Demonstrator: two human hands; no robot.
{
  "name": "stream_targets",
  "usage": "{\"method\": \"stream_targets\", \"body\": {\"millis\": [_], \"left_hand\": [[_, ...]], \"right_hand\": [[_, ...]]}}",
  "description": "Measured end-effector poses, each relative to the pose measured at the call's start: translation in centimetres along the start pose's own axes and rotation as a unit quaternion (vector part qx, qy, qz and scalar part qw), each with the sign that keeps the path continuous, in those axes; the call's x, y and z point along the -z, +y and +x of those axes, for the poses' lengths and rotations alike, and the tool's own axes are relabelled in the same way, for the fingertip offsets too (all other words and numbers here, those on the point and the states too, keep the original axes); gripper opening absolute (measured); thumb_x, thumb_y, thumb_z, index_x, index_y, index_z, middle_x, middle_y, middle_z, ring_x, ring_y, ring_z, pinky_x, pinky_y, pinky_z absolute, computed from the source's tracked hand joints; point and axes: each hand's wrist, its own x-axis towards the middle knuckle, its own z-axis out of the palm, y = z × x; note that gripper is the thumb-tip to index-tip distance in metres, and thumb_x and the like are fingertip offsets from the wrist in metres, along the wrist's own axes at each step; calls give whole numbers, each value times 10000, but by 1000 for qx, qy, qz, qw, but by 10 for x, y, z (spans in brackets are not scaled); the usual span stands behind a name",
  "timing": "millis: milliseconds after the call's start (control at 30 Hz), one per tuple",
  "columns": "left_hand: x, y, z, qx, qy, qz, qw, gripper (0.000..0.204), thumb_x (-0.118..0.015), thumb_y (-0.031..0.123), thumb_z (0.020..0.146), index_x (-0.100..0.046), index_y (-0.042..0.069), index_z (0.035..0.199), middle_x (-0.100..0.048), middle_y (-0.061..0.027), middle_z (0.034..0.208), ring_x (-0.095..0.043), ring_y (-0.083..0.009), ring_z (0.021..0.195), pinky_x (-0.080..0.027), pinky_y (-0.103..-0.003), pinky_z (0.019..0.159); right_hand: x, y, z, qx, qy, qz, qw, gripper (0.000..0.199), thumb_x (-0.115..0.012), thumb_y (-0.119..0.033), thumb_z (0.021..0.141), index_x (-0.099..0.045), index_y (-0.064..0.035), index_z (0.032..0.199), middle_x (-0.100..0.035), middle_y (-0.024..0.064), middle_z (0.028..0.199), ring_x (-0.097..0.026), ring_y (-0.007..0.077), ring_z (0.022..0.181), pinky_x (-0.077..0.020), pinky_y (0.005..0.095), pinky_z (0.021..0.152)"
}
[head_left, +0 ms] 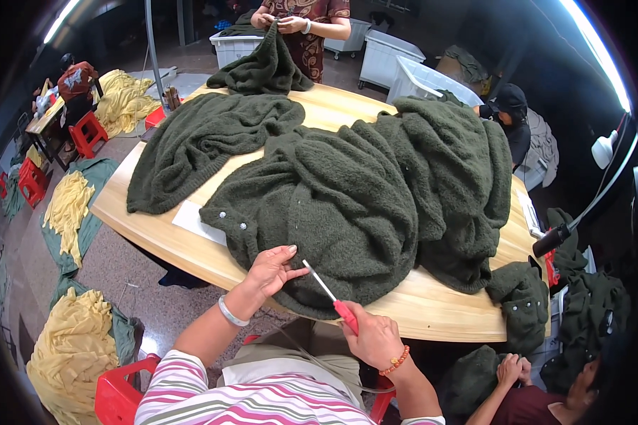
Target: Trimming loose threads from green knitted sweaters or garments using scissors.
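Note:
A dark green fuzzy knit garment (333, 205) lies bunched on the near part of the table, two shiny round buttons (232, 220) at its left corner. My left hand (271, 271) rests at its near edge, fingers apart, with nothing visible in its grip. In my right hand (376, 338) is a tool with a red handle (347, 316) and a long, thin, pale shaft. Its shaft points up and left over the knit, the tip close to my left fingers. A thin cord seems to run below the handle; its link to the tool is unclear.
More green knits cover the wooden table (446, 312), including a folded one (205, 142) at left. Across it a person (308, 28) holds up a knit; another works at lower right (524, 397). A lamp (551, 241) stands at right, yellow cloth piles (74, 347) at left.

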Motion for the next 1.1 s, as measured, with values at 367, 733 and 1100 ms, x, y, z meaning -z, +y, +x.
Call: {"method": "stream_targets", "body": {"millis": [367,733,1100], "left_hand": [[-2,43,27,20,-16,-68,997,122,-576,113,965,-614,15,1027,-662,-50,947,-666,-163,879,-612,-438,821],[6,23,49,-27,-15,-17,999,82,-580,49,945,-623,-10,982,-659,-95,957,-659,-223,917,-533,-562,942],[14,26,48,-29,6,-29,999,90,-564,55,959,-599,-15,1004,-646,-81,962,-655,-213,927,-567,-539,904]], "right_hand": [[2,3,10,33,87,68,993,356,-645,-182,878,-568,-117,1219,-683,190,847,-658,398,769,-521,464,698],[0,-4,40,-5,33,17,999,350,-618,-241,894,-564,-119,1217,-682,192,800,-661,396,776,-510,486,727],[0,-4,48,18,5,14,1000,364,-627,-262,890,-561,-124,1221,-677,198,784,-660,399,761,-512,490,714]]}}
